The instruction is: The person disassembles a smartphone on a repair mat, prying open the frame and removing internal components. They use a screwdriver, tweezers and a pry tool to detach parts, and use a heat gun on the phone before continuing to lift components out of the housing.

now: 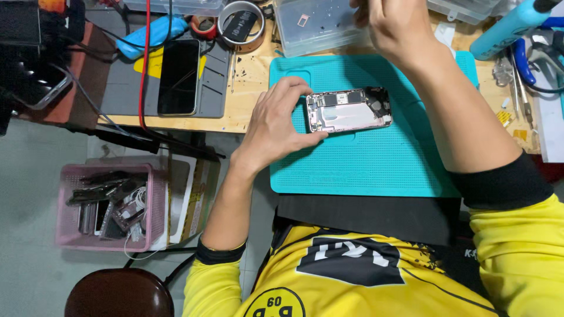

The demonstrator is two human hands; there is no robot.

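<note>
Single head cam, no 2nd view to overlap w/. Looks steeply down from above the person's chest, facing fwd over the teal mat (376,170) and wooden bench (249,79). Close range; floor and pink basket (64,205) show at left.

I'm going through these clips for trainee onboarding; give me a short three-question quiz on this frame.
1. True or false: the left hand touches the opened phone on the teal mat.
2. Where is the right hand? A) on the pink basket B) up at the clear plastic box C) on the stool
3. Fill in: the intact dark-screened phone lies on a ___ mat.

Key: 1 true; 2 B; 3 grey
</note>
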